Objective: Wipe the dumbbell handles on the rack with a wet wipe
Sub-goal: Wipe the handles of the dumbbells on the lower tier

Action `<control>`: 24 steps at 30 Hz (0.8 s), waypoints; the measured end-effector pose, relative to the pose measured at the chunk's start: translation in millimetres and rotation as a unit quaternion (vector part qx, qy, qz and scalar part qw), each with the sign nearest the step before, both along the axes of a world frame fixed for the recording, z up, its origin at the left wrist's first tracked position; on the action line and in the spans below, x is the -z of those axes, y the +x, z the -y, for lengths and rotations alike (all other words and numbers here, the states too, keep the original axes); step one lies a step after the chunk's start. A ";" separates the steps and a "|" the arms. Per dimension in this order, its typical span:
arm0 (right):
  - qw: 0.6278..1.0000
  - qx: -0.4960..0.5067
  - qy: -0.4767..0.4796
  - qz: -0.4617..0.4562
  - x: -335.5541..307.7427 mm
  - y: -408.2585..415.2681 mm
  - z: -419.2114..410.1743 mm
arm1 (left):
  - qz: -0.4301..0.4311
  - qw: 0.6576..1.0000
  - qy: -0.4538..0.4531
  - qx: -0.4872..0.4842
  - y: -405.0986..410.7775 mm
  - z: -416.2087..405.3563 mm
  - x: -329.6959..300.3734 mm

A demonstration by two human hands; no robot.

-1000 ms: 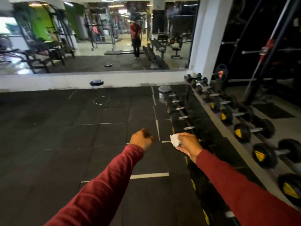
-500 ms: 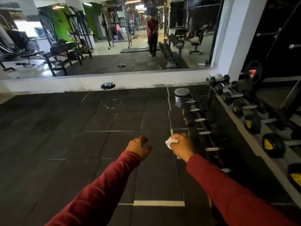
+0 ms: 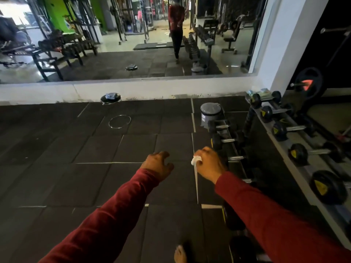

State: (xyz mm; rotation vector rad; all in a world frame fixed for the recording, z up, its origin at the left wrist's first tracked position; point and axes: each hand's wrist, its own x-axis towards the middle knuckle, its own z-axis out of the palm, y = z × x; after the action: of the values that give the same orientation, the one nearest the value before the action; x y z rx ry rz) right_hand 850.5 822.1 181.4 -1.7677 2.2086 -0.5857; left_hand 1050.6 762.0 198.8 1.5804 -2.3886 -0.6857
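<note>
Dumbbell handles (image 3: 235, 158) are seen on the rack (image 3: 252, 164), just right of the wipe-pinching right hand (image 3: 209, 164), their long axes running left-right away from it, while the loosely curled, empty left hand (image 3: 158, 164) is held farther off.

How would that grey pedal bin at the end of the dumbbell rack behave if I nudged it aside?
The grey bin is tall and narrow, so a high push would probably tip it. It looks thin-walled, likely light, and the rubber mat floor may grip its base rather than let it slide.
</note>
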 end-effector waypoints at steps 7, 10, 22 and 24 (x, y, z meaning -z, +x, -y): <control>0.999 0.022 0.042 -0.025 21.6 -95.6 150.9 | 0.025 0.998 0.021 0.052 -99.6 187.3 23.4; 0.998 0.020 0.050 -0.013 25.0 -136.7 212.8 | 0.037 0.996 0.042 0.076 -143.3 255.8 25.9; 0.975 0.186 0.051 0.107 126.7 -329.6 459.3 | 0.102 0.974 0.078 0.189 -357.2 524.6 105.9; 0.957 0.240 0.051 0.155 137.7 -358.5 486.7 | 0.121 0.966 0.100 0.206 -394.8 562.1 119.3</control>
State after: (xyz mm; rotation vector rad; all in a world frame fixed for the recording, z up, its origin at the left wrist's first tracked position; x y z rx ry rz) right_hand 492.0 335.4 43.7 -1.0000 2.3826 -0.7698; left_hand 655.9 199.9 79.5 1.3031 -2.9587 -0.8760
